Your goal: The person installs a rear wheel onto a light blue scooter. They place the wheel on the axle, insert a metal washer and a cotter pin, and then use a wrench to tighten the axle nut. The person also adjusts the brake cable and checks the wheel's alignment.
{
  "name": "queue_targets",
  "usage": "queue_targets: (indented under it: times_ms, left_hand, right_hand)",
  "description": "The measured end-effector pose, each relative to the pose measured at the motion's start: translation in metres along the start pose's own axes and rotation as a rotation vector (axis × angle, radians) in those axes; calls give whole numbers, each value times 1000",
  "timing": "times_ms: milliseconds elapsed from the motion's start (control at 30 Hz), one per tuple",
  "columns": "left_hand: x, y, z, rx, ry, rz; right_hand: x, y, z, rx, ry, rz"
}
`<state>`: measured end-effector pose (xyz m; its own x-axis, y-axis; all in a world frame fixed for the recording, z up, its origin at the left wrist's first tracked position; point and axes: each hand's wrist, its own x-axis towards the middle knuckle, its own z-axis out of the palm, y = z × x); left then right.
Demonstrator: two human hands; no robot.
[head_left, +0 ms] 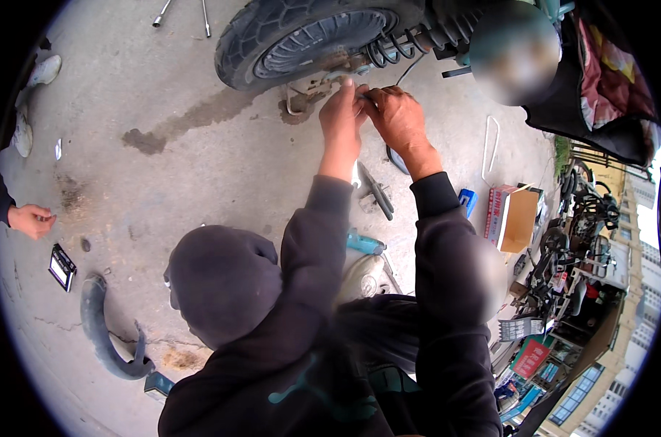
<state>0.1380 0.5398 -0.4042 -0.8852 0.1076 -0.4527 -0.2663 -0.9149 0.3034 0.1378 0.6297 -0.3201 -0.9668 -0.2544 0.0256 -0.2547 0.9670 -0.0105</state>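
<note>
My left hand (343, 113) and my right hand (399, 120) meet just below the rear wheel (316, 47) of a two-wheeled vehicle, beside its hub. The fingers of both are closed and bent toward each other. Something small and dark shows at the right fingertips, but I cannot make out what it is. A black coil spring (396, 49) on the shock absorber lies just beyond my right hand. Next to my left hand, a bent metal stand (294, 102) reaches down to the ground. My fingers partly hide the hub area.
Two metal wrenches (207, 18) lie at the far left. A curved dark mudguard (101, 328) rests at the near left, and another person's hand (32, 220) shows at the left edge. An open cardboard box (516, 218) and a blue box (467, 200) stand at right.
</note>
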Motion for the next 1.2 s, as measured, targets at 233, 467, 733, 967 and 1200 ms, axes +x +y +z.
queue_targets:
  times_ms: [233, 467, 733, 967, 1200]
  left_hand:
    - [8, -2, 8, 640, 215, 269]
    - [10, 1, -5, 113, -53, 101]
    - [-1, 1, 16, 182, 184, 110]
    - [11, 5, -20, 83, -182, 18]
    - [-1, -41, -5, -290, -321, -115]
  right_hand:
    - [-8, -8, 7, -27, 94, -35]
    - [-2, 1, -7, 176, 46, -18]
    - [-4, 1, 3, -94, 65, -61]
    - [16, 9, 5, -66, -143, -63]
    - [28, 4, 27, 114, 55, 46]
